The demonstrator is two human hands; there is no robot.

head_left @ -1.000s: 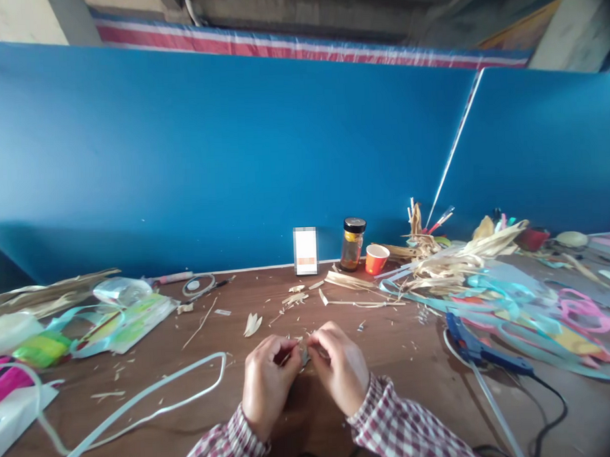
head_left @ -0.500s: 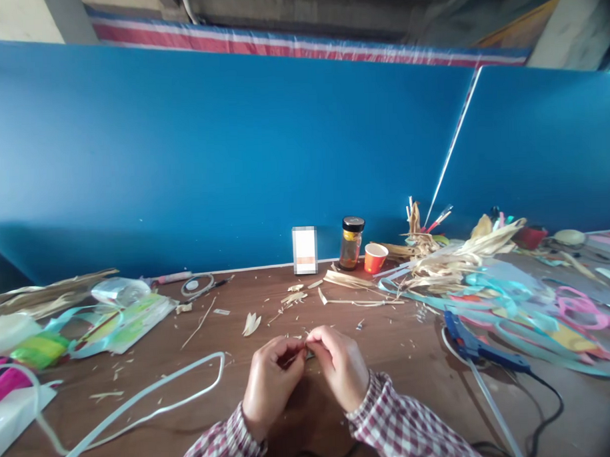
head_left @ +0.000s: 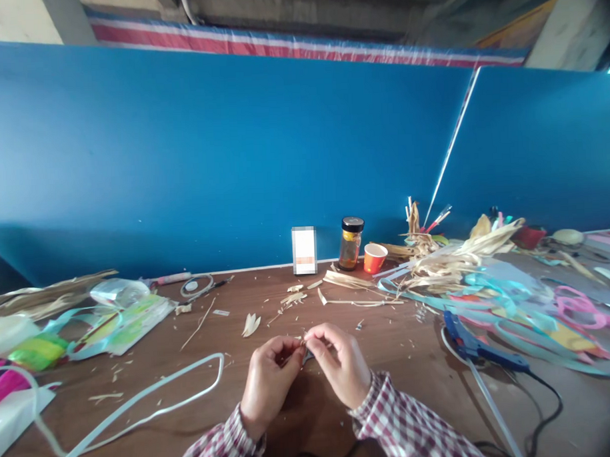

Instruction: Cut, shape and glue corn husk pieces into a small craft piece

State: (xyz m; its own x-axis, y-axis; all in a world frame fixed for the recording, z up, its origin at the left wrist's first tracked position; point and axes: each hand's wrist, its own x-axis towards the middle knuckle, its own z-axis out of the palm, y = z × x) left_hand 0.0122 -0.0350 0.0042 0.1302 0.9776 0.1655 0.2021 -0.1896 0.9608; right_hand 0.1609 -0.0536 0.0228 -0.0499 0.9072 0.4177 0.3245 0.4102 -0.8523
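My left hand [head_left: 273, 379] and my right hand [head_left: 338, 364] meet at their fingertips over the middle of the brown table [head_left: 391, 412]. Both are closed in a pinch, thumbs against forefingers. What lies between the fingertips is too small and covered to make out. Under the fingers, on the table, a small dark grey object [head_left: 308, 355] shows in part. Just beyond my left hand lies a folded piece of pale husk [head_left: 251, 324]. Further back are scattered husk scraps [head_left: 294, 297] and a longer husk strip [head_left: 349, 279].
A blue glue gun [head_left: 482, 349] with a black cord lies to the right, near pink scissors [head_left: 580, 309] and a husk heap [head_left: 446, 267]. At the back stand a lidded jar [head_left: 350, 245] and a paper cup [head_left: 375, 258]. A white tube [head_left: 150, 384] loops at left.
My fingertips have shifted slightly, the right thumb lowering a little. More of the dark grey object beneath them shows now. Everything else on the table stays put.
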